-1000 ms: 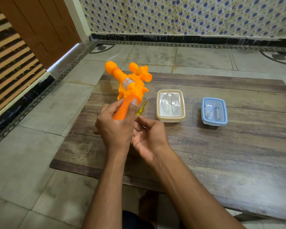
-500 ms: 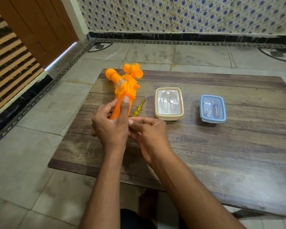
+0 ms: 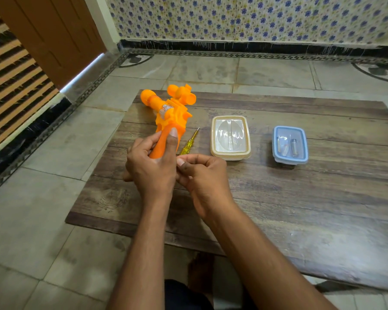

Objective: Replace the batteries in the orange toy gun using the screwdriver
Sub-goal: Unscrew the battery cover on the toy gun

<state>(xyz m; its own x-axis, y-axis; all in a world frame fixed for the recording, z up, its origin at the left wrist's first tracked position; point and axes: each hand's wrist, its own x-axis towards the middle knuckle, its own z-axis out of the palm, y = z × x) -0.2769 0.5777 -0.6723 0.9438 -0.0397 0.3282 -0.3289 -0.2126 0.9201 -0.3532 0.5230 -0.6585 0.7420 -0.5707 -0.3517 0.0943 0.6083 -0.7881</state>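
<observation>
The left hand (image 3: 151, 168) grips the orange toy gun (image 3: 169, 115) by its handle, long axis running up and away, muzzle toward the far left of the wooden table (image 3: 300, 209). The right hand (image 3: 203, 175) is curled at the handle's base, seemingly pinching something small. The screwdriver (image 3: 188, 144) lies just right of the gun, tip pointing away.

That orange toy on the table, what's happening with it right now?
A person grips the handle of the orange toy gun in the left hand, barrel pointing away over the wooden table. The right hand is curled at the base of the handle; what it pinches is hidden. The yellow screwdriver lies on the table beside the toy. A beige-lidded box and a blue-lidded box holding what look like batteries sit to the right, both closed.
</observation>
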